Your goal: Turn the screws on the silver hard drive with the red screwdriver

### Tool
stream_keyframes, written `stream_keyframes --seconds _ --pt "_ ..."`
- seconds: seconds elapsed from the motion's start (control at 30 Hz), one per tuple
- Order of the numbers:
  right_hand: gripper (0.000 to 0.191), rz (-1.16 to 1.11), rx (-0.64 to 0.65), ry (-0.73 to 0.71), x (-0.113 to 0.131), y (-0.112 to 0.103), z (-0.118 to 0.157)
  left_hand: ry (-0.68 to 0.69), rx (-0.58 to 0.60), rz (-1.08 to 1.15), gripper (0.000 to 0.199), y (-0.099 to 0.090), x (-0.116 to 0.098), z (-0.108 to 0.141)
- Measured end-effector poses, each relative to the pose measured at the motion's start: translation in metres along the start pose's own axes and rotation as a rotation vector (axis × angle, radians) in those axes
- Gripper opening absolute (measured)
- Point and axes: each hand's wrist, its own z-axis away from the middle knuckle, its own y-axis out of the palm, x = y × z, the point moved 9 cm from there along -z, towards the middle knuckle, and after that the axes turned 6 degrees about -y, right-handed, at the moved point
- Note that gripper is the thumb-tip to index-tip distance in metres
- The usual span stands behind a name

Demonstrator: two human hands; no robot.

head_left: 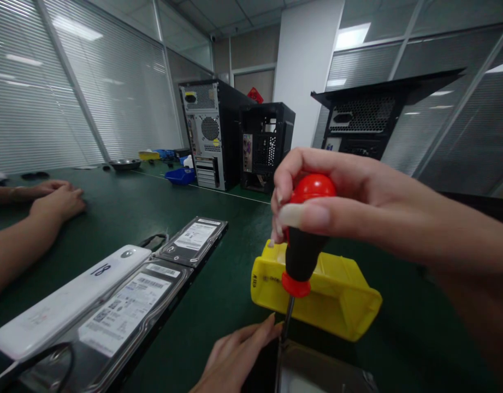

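Note:
My right hand (341, 202) is wrapped round the red and black handle of a screwdriver (306, 256), which points down and slightly left. Its shaft ends at the corner of a hard drive (317, 365) at the bottom of the head view, only partly in frame. Low in the middle, my left hand (238, 349) has its fingertips close together at that corner, beside the screwdriver tip. They appear to grip the drive's edge; what lies between them is partly hidden. Just behind the shaft, a yellow plastic bin (329, 289) lies tipped on the green table.
Two more hard drives (128, 311) (196, 237) lie to the left, beside a white device marked 18 (71, 295) and a cable. Another person's hands (57, 199) rest at the far left. Computer cases (210, 131) (267, 144) (361, 117) and a blue bin (180, 176) stand behind.

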Motion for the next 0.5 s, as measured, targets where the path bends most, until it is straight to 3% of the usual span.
stream_keyframes --seconds 0.1,0.17,0.33,0.5 --pt "0.002 -0.173 -0.012 0.039 -0.004 0.009 -0.005 0.060 0.010 0.006 0.082 -0.009 -0.011 0.002" --pt "0.014 -0.212 -0.015 0.099 -0.008 0.009 -0.002 0.095 0.015 -0.001 0.079 -0.013 -0.015 0.003" --pt "0.035 -0.075 -0.013 0.236 -0.016 -0.008 0.014 0.128 0.002 -0.074 0.075 -0.017 -0.020 0.006" --pt "0.026 0.016 0.033 0.195 -0.012 -0.015 0.014 0.114 0.024 -0.108 0.069 -0.019 -0.027 0.007"
